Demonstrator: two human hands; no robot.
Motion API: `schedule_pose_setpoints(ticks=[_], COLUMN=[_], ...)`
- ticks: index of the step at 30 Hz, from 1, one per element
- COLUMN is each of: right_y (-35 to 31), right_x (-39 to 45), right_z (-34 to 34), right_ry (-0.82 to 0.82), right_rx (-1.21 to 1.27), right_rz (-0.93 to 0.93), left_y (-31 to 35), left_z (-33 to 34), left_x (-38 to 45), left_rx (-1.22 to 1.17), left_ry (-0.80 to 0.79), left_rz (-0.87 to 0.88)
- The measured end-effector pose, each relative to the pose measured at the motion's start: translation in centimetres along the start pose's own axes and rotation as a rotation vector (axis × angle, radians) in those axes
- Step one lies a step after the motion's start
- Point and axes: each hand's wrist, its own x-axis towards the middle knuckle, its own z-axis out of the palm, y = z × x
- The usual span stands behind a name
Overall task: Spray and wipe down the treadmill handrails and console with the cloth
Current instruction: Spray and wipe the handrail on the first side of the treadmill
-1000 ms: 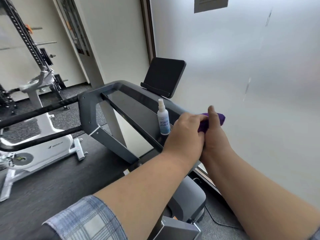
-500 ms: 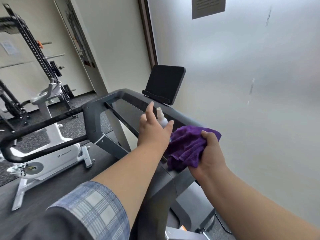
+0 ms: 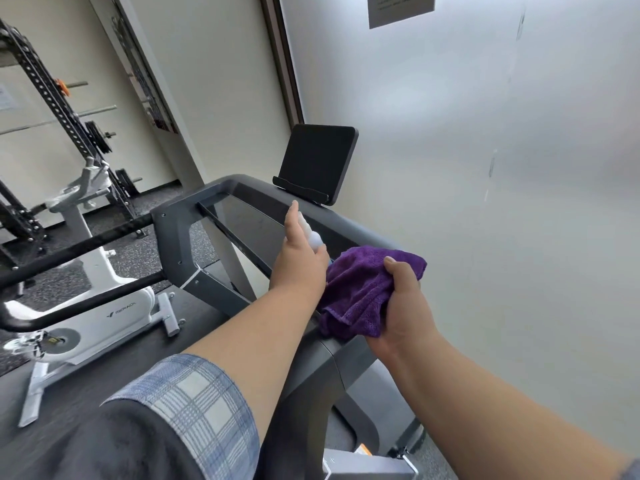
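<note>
Both hands busy: right hand (image 3: 403,306) grips cloth (image 3: 360,289); left hand (image 3: 299,261) prob. wraps spray bottle (image 3: 311,235), index finger straight.

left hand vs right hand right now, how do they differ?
The left hand reaches to the white spray bottle on the treadmill console, fingers extended; the right hand is curled, gripping the purple cloth. The left hand is farther forward over the console; the right hand sits nearer, at the console's right end. Whether the left hand grips the bottle is unclear. Both forearms are bare.
</note>
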Motion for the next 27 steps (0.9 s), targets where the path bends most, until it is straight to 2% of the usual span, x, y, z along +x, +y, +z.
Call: schedule_pose_setpoints(ticks=[4,6,12,18,24,27], right_y=[-0.3,0.0,2.0,6.1,12.1,15.1], right_x=[-0.6,-0.9,-2.2,-5.6,-9.3,-12.3], right_z=[0.8,1.6,3.4,6.7,8.0,8.3], right_ry=[0.029,0.064,0.045,-0.210,-0.539,-0.619], right_rx=[0.007,0.035,0.139,0.128,0.068,0.020], right_rz=[-0.013,-0.022,0.078,0.249,0.435,0.520], left_y=[-0.2,-0.3,0.5,-0.7,-4.9,-7.3], left_z=[-1.8,-2.7,-5.2,-10.3,-17.7,-20.9], left_x=[-0.7,-0.7,-2.1,-4.6,-8.7,-11.6], left_rx=[-0.117,-0.160,-0.337,-0.352,-0.165,-0.052], left_ry=[-0.008,0.039,0.076,0.246,0.476,0.521], left_rz=[0.041,0.053,0.131,0.146,0.105,0.061])
